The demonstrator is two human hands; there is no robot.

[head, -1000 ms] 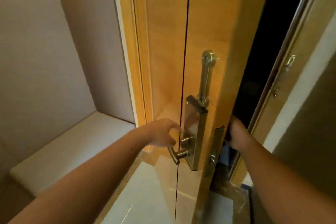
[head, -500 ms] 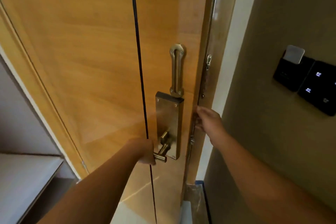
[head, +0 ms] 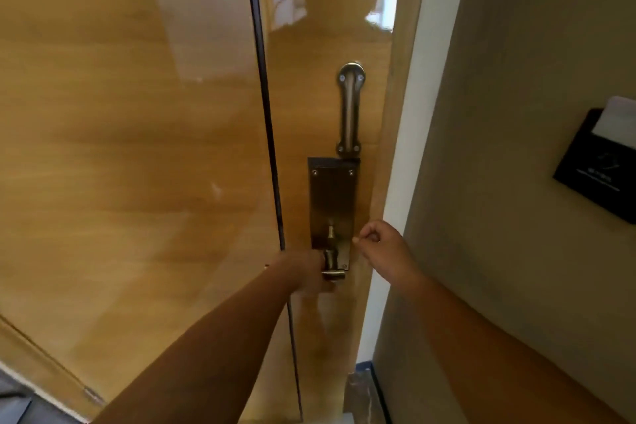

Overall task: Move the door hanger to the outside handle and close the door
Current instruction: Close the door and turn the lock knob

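Observation:
The glossy wooden door [head: 137,148] fills the left and centre of the view and lies flush against its frame [head: 395,182], with no gap showing. My left hand [head: 304,268] is wrapped around the brass lever handle [head: 332,273] at the foot of the long brass lock plate [head: 332,203]. My right hand [head: 377,246] hovers just right of the plate, near the door's edge, fingers curled with nothing in them. A brass swing-bar guard [head: 350,110] sits above the plate. No door hanger is visible.
A grey wall [head: 516,251] runs along the right, carrying a black key-card holder [head: 599,165] with a white card in it. A dark vertical groove [head: 268,148] splits the door panel. Bits of floor show at bottom centre and bottom left.
The door swung from wide open to against the frame. My left hand went from reaching to gripping the lever. My right hand came off the door's edge and curled shut.

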